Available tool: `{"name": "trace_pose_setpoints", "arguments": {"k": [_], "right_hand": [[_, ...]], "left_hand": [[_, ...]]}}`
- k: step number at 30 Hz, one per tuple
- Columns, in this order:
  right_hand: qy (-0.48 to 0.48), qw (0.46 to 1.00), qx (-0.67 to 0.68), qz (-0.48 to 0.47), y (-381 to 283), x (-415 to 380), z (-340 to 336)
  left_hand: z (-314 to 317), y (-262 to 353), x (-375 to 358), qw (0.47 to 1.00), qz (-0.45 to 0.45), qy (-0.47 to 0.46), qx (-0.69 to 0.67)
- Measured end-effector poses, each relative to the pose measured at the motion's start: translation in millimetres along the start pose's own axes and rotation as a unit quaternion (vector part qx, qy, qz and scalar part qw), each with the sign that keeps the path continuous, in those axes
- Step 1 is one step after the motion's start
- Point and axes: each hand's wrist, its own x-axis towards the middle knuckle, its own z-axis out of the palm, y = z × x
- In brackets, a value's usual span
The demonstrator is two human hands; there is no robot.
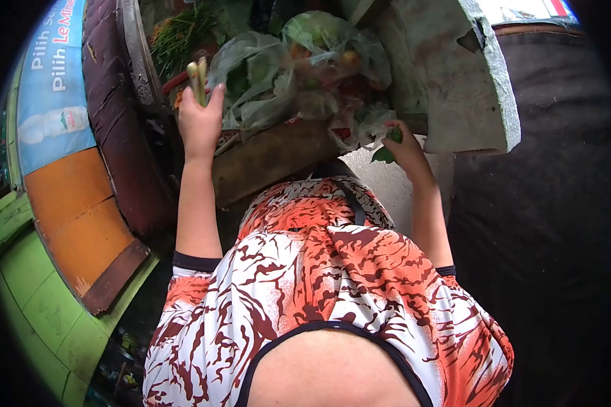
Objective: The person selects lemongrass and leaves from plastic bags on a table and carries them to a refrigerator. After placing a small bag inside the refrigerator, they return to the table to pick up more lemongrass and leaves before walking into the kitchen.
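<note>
Pale stalks (pixel 197 81) stand upright in my left hand (pixel 201 125), whose fingers are wrapped round them, beside a clear plastic bag (pixel 254 78) with green leaves inside. My right hand (pixel 407 152) is closed on green leaves (pixel 385 153) at the edge of a small clear bag (pixel 366 125). Farther back, between the hands, lies another clear bag (pixel 319 41) with green and orange produce. A bunch of thin green stems (pixel 183 34) rests at the back left.
A wooden board (pixel 271 163) edges the produce in front. To the right is a worn pale panel (pixel 455 88) with a torn hole, then a dark sheet (pixel 536 203). A maroon padded roll (pixel 125 136) and a blue banner (pixel 54 81) run along the left.
</note>
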Motion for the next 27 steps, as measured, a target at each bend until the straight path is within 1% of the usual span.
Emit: {"name": "trace_pose_setpoints", "arguments": {"k": [1, 2, 3, 4, 5, 6, 7, 9, 10, 11, 12, 13, 14, 15, 16, 17, 18, 20, 21, 23, 24, 25, 27], "right_hand": [[0.038, 0.987, -0.153, -0.028, 2.8, -2.4, 5.9], [0.059, 0.979, -0.181, -0.078, 15.3, 0.3, 9.9], [0.061, 0.979, -0.18, -0.076, 23.1, 4.3, 14.1], [0.088, 0.956, -0.268, -0.08, 30.4, 8.3, 19.2], [0.114, 0.924, -0.354, -0.084, 37.4, 12.5, 23.2], [0.113, 0.921, -0.364, -0.073, 43.1, 17.7, 25.5], [0.113, 0.921, -0.365, -0.074, 38.9, 19.9, 27.3], [0.132, 0.945, -0.287, -0.088, 30.8, 24.8, 34.8], [0.129, 0.946, -0.286, -0.087, 16.0, 20.9, 38.0], [0.077, 0.964, -0.236, -0.09, -9.0, 13.2, 39.7], [0.026, 0.978, -0.186, -0.094, -26.3, 7.9, 41.3], [0.027, 0.978, -0.186, -0.095, -33.1, 5.7, 43.7], [0.026, 0.985, -0.141, -0.098, -39.4, 4.5, 45.0], [0.025, 0.99, -0.096, -0.1, -42.1, 4.2, 45.1], [0.023, 0.99, -0.099, -0.101, -42.5, 5.4, 43.7], [0.044, 0.992, -0.055, -0.104, -45.1, 8.0, 41.1], [0.066, 0.992, -0.009, -0.106, -46.3, 9.0, 39.7], [0.081, 0.992, -0.022, -0.092, -51.0, 8.2, 35.4], [0.095, 0.992, -0.034, -0.081, -52.7, 8.6, 33.4], [0.093, 0.99, -0.054, -0.091, -48.1, 14.1, 30.6], [0.092, 0.988, -0.077, -0.099, -52.3, 14.6, 32.0], [0.092, 0.988, -0.076, -0.1, -54.6, 13.5, 33.1], [-0.01, 0.992, -0.065, -0.109, -61.3, 10.9, 37.6]], "left_hand": [[0.7, -1.7, -4.8, 1.0, 0.001, -0.005, 0.0], [3.0, -5.2, -9.3, 0.999, 0.024, 0.024, -0.012], [3.2, -6.6, -13.1, 0.997, 0.047, 0.055, -0.023], [0.2, 6.3, -20.6, 0.993, -0.037, -0.03, -0.109], [8.8, 3.7, -25.8, 0.993, -0.038, -0.033, -0.108], [20.3, -4.6, -32.6, 0.981, -0.025, -0.116, -0.153], [27.2, 0.0, -37.2, 0.96, -0.01, -0.197, -0.197], [47.0, 21.4, -58.7, 0.937, -0.043, -0.285, -0.198], [74.6, 8.9, -69.9, 0.939, 0.028, -0.289, -0.185], [100.8, -4.3, -80.9, 0.936, 0.1, -0.293, -0.17], [106.0, 8.4, -88.5, 0.936, 0.101, -0.293, -0.169], [107.4, 25.9, -95.4, 0.931, 0.107, -0.33, -0.112], [107.7, 35.0, -98.4, 0.923, 0.112, -0.364, -0.056], [112.0, 32.8, -97.3, 0.924, 0.111, -0.362, -0.058], [119.5, 29.0, -93.4, 0.914, 0.047, -0.394, -0.089], [125.0, 27.0, -87.7, 0.897, -0.018, -0.424, -0.12], [124.2, 26.3, -82.7, 0.898, -0.018, -0.423, -0.122], [115.7, 19.4, -72.8, 0.904, -0.111, -0.345, -0.226], [107.7, 20.2, -65.8, 0.904, -0.113, -0.346, -0.225], [91.1, 21.9, -47.1, 0.923, -0.09, -0.329, -0.18], [90.3, 18.0, -40.4, 0.912, -0.093, -0.338, -0.214], [91.0, 15.1, -40.7, 0.912, -0.093, -0.338, -0.213], [87.1, 17.5, -41.7, 0.91, -0.097, -0.347, -0.205]]}}
